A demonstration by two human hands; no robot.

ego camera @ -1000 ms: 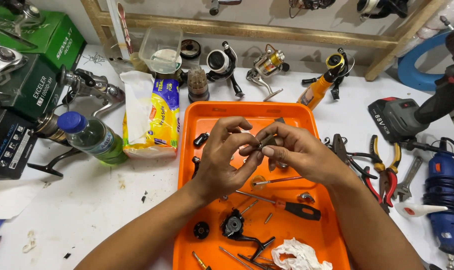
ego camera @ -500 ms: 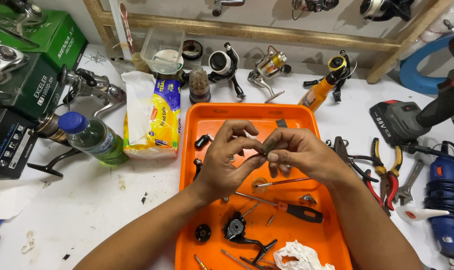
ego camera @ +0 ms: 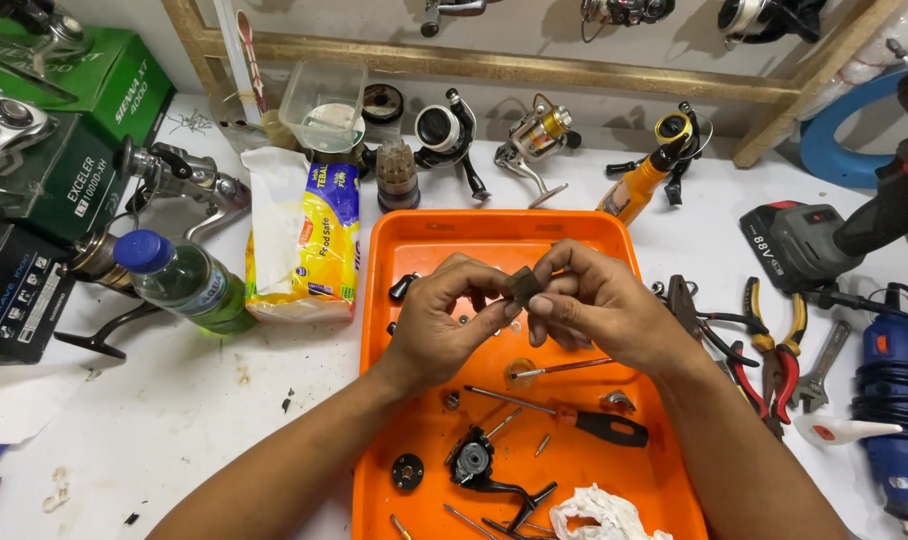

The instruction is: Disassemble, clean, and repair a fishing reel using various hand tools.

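Observation:
Both hands meet over an orange tray. My left hand and my right hand pinch a small dark, grimy reel part between their fingertips. On the tray below lie a screwdriver with a black handle, a thin red-tipped tool, a black reel body with a handle arm, a small round black part, loose screws and a crumpled white tissue.
Fishing reels stand along the back by a wooden frame. At the left are green and black boxes, a plastic bottle and a food-wrap pack. Pliers, a wrench, a cordless drill and a blue rotary tool lie right.
Both hands have shifted slightly and turned the small dark part between the fingertips; it now sits more between the thumbs. Nothing else has moved.

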